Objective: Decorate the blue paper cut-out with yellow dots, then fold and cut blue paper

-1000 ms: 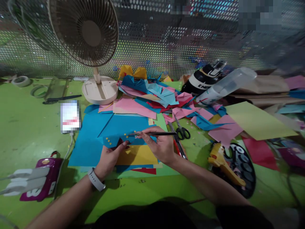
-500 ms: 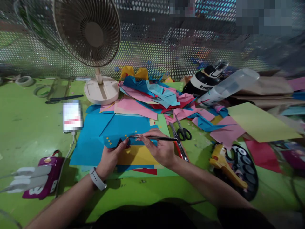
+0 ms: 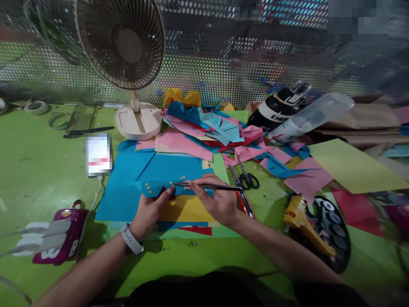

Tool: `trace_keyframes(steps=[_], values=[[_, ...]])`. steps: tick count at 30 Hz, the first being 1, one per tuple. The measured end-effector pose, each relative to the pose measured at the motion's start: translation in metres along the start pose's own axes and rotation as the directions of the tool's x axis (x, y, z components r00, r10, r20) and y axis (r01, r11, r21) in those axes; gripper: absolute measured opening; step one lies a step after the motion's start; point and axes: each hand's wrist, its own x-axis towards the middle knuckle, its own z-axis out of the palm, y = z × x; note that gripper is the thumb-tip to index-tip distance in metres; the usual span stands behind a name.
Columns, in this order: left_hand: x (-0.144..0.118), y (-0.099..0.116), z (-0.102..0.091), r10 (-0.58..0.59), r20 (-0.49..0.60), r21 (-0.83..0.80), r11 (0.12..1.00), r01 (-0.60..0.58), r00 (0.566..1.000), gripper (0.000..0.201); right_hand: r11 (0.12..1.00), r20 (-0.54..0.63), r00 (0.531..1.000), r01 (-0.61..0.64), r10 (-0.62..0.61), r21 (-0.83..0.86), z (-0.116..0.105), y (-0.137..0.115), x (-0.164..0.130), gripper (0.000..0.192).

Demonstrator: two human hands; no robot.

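Note:
My right hand grips a thin dark tool, held level with its tip pointing left over a blue paper piece dotted with small yellow squares. My left hand, a white watch on its wrist, pinches the near edge of that blue piece and a small dark red scrap under the thumb. A yellow sheet lies just below both hands, on top of large blue sheets.
A fan stands at the back left. Scissors lie right of my right hand, beside a yellow glue gun. A heap of coloured paper, a clear bottle, a phone and a purple case surround the green table.
The view has shifted slightly. Both hands stay on the blue piece; the tool tip has crept a little toward my left thumb.

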Motion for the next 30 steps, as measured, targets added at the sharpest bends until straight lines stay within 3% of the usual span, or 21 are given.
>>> trace_keyframes(steps=[4, 10, 14, 23, 30], values=[[-0.001, 0.000, 0.000, -0.009, 0.010, 0.015, 1.000, 0.009, 1.000, 0.019, 0.992, -0.031, 0.999, 0.022, -0.019, 0.120, -0.006, 0.000, 0.003, 0.014], [-0.002, 0.001, 0.001, 0.022, 0.018, 0.064, 0.998, -0.023, 1.000, 0.020, 0.999, 0.166, 0.986, 0.011, -0.018, 0.043, -0.006, 0.011, 0.008, 0.036], [-0.001, 0.003, 0.001, 0.054, 0.058, 0.068, 0.996, -0.058, 0.997, 0.019, 0.999, 0.237, 0.971, 0.032, -0.031, 0.001, 0.002, 0.014, 0.009, 0.029], [-0.001, -0.003, -0.002, 0.033, 0.103, 0.025, 0.999, -0.036, 0.994, 0.019, 0.991, 0.234, 0.969, -0.100, 0.078, 0.087, 0.006, 0.015, 0.010, 0.026], [-0.002, 0.005, 0.002, 0.096, 0.109, 0.043, 0.994, -0.101, 0.989, 0.026, 0.997, 0.260, 0.966, -0.012, -0.008, 0.075, 0.008, 0.008, 0.007, 0.025]])
